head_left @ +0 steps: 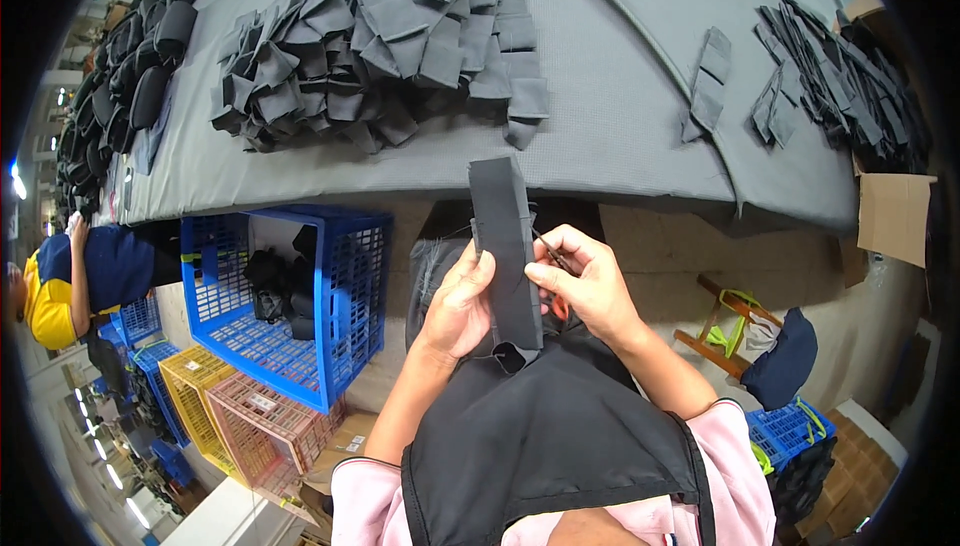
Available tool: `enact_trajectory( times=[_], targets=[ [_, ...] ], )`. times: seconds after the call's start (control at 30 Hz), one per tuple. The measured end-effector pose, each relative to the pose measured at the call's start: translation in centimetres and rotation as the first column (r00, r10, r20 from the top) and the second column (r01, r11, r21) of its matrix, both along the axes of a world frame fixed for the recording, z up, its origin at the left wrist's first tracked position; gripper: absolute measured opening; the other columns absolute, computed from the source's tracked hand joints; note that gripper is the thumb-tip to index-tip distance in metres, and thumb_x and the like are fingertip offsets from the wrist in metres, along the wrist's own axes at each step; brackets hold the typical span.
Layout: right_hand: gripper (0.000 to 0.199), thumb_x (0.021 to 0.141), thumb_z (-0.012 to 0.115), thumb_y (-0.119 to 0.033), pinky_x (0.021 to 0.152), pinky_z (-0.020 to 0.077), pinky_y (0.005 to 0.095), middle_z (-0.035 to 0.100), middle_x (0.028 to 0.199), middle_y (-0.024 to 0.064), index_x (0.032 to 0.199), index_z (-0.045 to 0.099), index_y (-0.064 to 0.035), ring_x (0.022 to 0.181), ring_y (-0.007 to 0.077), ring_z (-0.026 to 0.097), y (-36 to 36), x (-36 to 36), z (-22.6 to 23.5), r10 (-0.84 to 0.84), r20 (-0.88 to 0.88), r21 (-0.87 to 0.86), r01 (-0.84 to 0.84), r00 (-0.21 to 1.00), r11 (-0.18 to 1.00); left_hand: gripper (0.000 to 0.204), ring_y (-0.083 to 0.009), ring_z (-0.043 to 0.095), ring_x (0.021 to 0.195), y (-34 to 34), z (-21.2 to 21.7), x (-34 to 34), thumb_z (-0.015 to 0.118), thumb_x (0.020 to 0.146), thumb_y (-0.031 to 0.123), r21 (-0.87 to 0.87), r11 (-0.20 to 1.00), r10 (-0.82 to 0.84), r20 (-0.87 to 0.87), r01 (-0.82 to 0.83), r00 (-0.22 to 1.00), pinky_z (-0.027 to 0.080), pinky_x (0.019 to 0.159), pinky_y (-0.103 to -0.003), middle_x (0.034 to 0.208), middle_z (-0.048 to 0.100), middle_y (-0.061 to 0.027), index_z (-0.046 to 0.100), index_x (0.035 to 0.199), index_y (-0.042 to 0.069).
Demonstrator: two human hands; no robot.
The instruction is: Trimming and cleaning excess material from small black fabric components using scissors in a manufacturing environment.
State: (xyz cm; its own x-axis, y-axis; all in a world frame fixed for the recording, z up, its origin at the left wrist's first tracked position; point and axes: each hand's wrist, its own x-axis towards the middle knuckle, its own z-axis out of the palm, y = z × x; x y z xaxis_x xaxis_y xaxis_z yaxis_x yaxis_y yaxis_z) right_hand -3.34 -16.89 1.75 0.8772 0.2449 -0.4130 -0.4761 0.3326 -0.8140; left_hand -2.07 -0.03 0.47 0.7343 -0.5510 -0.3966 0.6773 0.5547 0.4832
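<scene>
My left hand (pixel 460 296) is closed round the edge of a long dark grey fabric strip (pixel 503 236), thumb lying on its face. The strip stands upright before my apron, its far end near the table edge and its lower end folded into a loop with loose threads. At the strip's right edge, my right hand (pixel 590 281) is closed on small scissors (pixel 552 252). Their dark blades show between the fingers, and a bit of orange shows below the palm; most of the handle is hidden.
A heap of grey fabric pieces (pixel 400 36) covers the table's (pixel 620 126) far left. More strips (pixel 840 76) lie at its right. A blue crate (pixel 325 316) with black items stands left, before yellow and pink crates. A wooden stool (pixel 715 341) is right. Another person (pixel 80 281) works far left.
</scene>
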Motion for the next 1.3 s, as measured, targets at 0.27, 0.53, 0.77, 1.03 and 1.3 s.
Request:
enact_trajectory(
  times=[0.27,0.53,0.77,1.03,1.3],
  targets=[
    [0.035,0.068,0.07,-0.003,0.058,0.0455,0.0297,0.056,0.084,0.0075,0.101,0.058,-0.0055,0.062,0.0206,0.056,-1.9,-0.3,0.5,0.133,0.653,-0.673,0.489,0.746,0.555,0.042,-0.023,0.06,0.087,-0.5,1.0,0.2,0.042,0.095,0.034,0.063,0.997,-0.05,-0.016,0.051,0.999,0.052,0.077,-0.037,0.107,0.056,-0.0179,0.036,0.126,0.007],
    [0.034,0.066,0.07,-0.002,0.05,0.0429,0.0295,0.056,0.08,0.0071,0.098,0.06,-0.0055,0.057,0.0204,0.053,-2.0,0.2,-0.1,0.305,0.696,-0.709,0.555,0.65,0.435,0.04,-0.0234,0.062,0.081,-0.2,1.4,-0.1,0.042,0.095,0.035,0.099,0.993,-0.059,-0.058,0.065,0.997,0.054,0.07,-0.035,0.098,0.058,-0.017,0.037,0.123,0.007],
    [0.03,0.068,0.069,-0.004,0.052,0.0438,0.0307,0.056,0.078,0.0056,0.096,0.061,-0.0055,0.06,0.0216,0.055,-1.9,-0.3,-0.1,0.226,0.725,-0.662,0.568,0.65,0.49,0.041,-0.0231,0.062,0.082,0.2,1.4,-0.4,0.042,0.095,0.035,0.105,0.992,-0.069,-0.063,0.075,0.996,0.054,0.07,-0.034,0.098,0.058,-0.0171,0.037,0.124,0.007],
    [0.028,0.068,0.067,-0.001,0.053,0.0449,0.0322,0.053,0.085,0.0101,0.094,0.059,-0.0041,0.061,0.0238,0.056,-1.7,0.3,1.5,0.26,0.644,-0.698,0.412,0.72,0.586,0.042,-0.021,0.059,0.09,0.1,1.5,-0.4,0.034,0.097,0.034,0.051,0.994,-0.09,-0.106,0.096,0.99,0.05,0.08,-0.035,0.104,0.057,-0.0147,0.036,0.13,0.007],
    [0.031,0.064,0.067,0.004,0.05,0.0437,0.029,0.052,0.077,0.0101,0.094,0.061,-0.0015,0.058,0.0215,0.053,-1.1,1.5,1.0,0.368,0.685,-0.69,0.397,0.628,0.606,0.039,-0.0182,0.058,0.095,0.0,2.2,-0.8,0.034,0.098,0.029,0.039,0.996,-0.076,-0.104,0.08,0.992,0.048,0.084,-0.033,0.109,0.055,-0.011,0.036,0.13,0.005]
  ],
)
